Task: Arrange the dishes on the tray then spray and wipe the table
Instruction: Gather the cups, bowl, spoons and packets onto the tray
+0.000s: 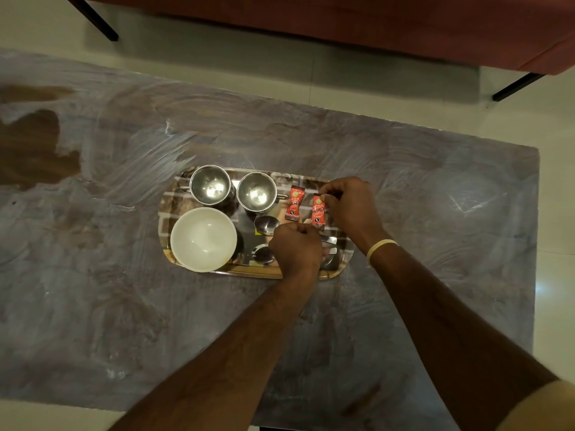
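Both our forearms reach up from the bottom of the frame to the tray [174, 194] at the centre of the table [93, 275]. Our left hand [295, 247] is curled into a fist over the spoons [266, 225]; our right hand [351, 203] pinches the top of one red sachet [318, 214], beside a second sachet [294, 203]. Left of them stand two steel cups [211, 185], with a white bowl [203, 239] below.
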